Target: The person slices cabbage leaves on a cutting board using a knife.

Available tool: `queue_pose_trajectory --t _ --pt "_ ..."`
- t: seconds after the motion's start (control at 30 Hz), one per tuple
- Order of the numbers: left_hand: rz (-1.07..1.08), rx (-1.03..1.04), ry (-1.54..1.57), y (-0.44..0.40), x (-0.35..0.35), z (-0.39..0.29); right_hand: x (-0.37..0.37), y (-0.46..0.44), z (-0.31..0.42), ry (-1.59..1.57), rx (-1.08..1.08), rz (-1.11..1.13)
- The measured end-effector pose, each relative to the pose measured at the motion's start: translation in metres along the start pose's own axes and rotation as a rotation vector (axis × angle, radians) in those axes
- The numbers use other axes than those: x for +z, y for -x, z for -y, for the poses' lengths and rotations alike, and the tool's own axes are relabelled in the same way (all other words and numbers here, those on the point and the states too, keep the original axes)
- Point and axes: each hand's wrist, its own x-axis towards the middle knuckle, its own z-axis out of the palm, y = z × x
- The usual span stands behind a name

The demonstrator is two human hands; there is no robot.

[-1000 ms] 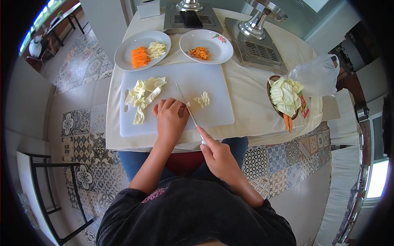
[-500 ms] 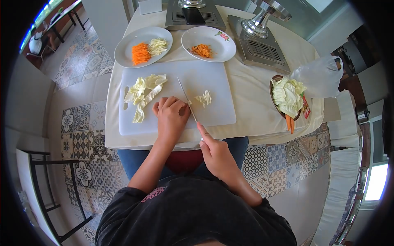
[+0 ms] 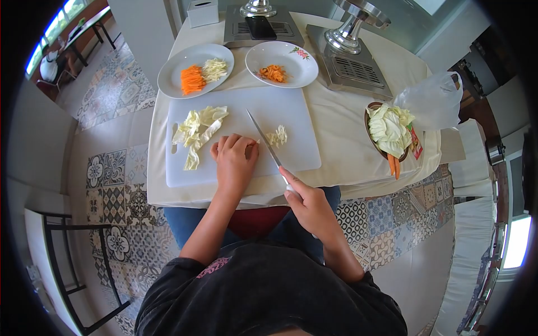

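My right hand (image 3: 309, 204) is wrapped round the white handle of a kitchen knife (image 3: 263, 137), its index finger stretched along the top. The blade slants up and left over a white cutting board (image 3: 224, 96). On the board, my left hand (image 3: 235, 159) presses down with bent fingers; they cover most of a cabbage piece, and only a pale bit shows at the fingertips. Large cabbage leaf pieces (image 3: 196, 131) lie left of that hand. Right of the blade sits a small heap of shredded cabbage (image 3: 277, 136).
Behind the board stand a plate (image 3: 171, 64) of carrot and cabbage strips and a flowered plate (image 3: 300, 73) with orange shreds. At right, a brown bowl (image 3: 370, 126) holds cabbage and carrots beside a plastic bag (image 3: 431, 103). A phone (image 3: 260, 28) lies on a metal stand.
The knife and my right hand have shifted right, so the blade is now farther from my left fingers. My left hand stays in nearly the same place. The view has tilted slightly.
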Motion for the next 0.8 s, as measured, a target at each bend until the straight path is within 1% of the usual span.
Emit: queue_pose_trajectory --t 0.13,0.23,0.63,0.73,0.8 --pt "-0.017 0.016 -0.032 0.0 -0.001 -0.002 0.0 0.001 0.003 -0.046 -0.007 0.01" --pt "-0.015 0.028 -0.035 0.0 -0.001 -0.002 0.007 0.0 0.005 -0.152 -0.021 0.006" --pt "0.013 0.013 0.0 0.0 0.0 0.001 0.013 -0.005 0.006 -0.142 0.041 0.06" --pt "0.024 0.007 0.003 -0.001 -0.001 0.001 0.017 -0.011 0.003 -0.097 -0.02 0.044" --pt "0.019 0.012 0.002 0.0 0.001 0.002 0.019 -0.015 0.002 -0.11 -0.023 0.038"
